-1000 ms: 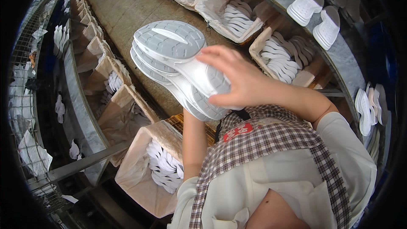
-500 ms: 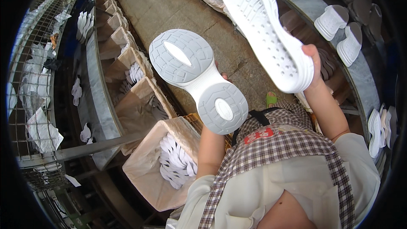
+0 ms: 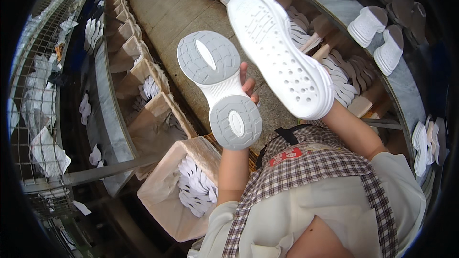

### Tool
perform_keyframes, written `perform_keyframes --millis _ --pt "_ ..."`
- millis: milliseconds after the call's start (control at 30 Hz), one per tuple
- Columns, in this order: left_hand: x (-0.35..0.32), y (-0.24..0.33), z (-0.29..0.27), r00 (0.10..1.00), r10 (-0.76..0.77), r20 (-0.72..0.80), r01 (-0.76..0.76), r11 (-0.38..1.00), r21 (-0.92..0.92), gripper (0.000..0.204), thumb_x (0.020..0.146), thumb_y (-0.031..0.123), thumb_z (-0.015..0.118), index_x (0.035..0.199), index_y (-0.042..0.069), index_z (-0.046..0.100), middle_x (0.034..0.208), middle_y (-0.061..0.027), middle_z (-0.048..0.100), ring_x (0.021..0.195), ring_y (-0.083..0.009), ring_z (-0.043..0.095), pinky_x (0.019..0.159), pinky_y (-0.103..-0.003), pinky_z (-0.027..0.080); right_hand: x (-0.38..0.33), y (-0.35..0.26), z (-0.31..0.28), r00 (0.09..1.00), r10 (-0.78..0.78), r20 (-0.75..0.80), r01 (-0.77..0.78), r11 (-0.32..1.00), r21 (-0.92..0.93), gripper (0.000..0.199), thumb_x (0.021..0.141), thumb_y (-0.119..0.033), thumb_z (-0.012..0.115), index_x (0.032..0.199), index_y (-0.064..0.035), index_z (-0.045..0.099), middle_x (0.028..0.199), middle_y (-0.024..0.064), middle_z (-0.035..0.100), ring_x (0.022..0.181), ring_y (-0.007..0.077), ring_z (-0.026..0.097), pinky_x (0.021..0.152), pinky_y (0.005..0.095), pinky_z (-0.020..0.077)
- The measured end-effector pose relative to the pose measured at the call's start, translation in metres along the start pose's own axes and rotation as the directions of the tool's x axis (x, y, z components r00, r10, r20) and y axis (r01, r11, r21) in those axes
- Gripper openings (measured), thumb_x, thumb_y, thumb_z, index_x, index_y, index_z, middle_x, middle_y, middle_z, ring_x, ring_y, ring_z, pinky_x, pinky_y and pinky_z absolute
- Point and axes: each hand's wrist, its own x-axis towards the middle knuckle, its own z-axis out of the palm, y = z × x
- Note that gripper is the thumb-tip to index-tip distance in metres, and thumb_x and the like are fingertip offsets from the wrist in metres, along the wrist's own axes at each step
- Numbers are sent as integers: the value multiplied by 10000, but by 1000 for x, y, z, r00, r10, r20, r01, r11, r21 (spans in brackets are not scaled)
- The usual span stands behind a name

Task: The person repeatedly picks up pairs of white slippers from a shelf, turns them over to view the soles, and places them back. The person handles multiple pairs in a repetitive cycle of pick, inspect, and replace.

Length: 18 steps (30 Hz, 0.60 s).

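A shoe sole [image 3: 224, 86] with its grey patterned tread facing me is gripped by my left hand [image 3: 248, 85], whose fingertips curl round its right edge at the narrow waist. Next to it on the right, a second sole [image 3: 282, 52] shows its white inner side, with small round hollows at the heel. My right forearm [image 3: 351, 131] runs up behind that heel and holds it there; the fingers of my right hand are hidden by the sole. The two soles are held apart, toe ends away from me.
A cloth-lined bin [image 3: 162, 200] with white soles stands at my lower left. More lined bins [image 3: 158, 110] run along the left conveyor [image 3: 103, 105]. On the right, a curved belt [image 3: 330, 0] carries white soles [image 3: 367, 25], and below it are bins with stacked soles [image 3: 342, 79].
The white sole has moved left and down, turning its inner face more toward me. The grey-bottomed sole has turned slightly more upright, and my left fingers now show beside it.
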Motion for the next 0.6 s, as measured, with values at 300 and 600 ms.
perform_keyframes --millis 300,600 --pt "2 2 5 998 -59 18 60 997 -50 648 754 215 719 1333 166 432 1349 -94 436 966 -175 470 765 -354 535 -7 -6 1 997 -74 18 75 996 -56 574 958 -426 370 1416 -83 322 1387 145 437 1178 341 519 899 595 464" --pt "-3 3 3 998 -54 12 55 971 -233 576 870 353 578 1378 168 380 1367 -148 396 990 -251 459 821 -478 475 -11 -2 10 994 -105 8 105 988 -111 574 958 -426 368 1413 -79 327 1385 154 439 1176 342 522 905 592 460"
